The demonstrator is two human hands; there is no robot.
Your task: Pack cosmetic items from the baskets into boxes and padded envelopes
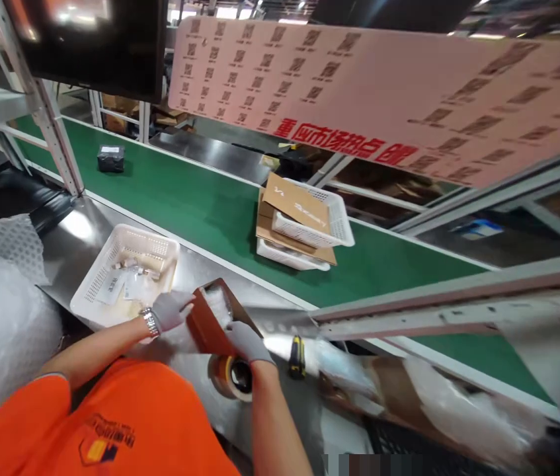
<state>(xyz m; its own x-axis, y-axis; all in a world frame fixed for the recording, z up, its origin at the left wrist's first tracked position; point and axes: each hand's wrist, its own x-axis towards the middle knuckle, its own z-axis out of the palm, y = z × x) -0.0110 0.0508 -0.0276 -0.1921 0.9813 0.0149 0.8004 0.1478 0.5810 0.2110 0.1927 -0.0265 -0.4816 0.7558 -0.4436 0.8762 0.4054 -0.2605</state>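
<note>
A reddish-brown cardboard box (205,327) stands tilted on the metal bench in front of me, its top open. Clear bubble wrap (219,305) fills part of its inside. My left hand (171,311), in a thin grey glove, grips the box at its left edge with the fingers partly closed. From the right, my gloved right hand (250,342) holds the box near its opening, fingertips bent over the rim beside the wrap. A roll of tape (239,378) lies just under my right wrist, and a yellow-and-black cutter (297,357) is to its right.
Left of the box, a white basket (125,231) holds small bagged items. Bubble wrap (2,317) bulges at far left. Across the green conveyor belt (185,192) sit stacked white baskets (342,221) with cardboard (297,203) and a black parcel (111,158). A metal frame bar (433,317) crosses at right.
</note>
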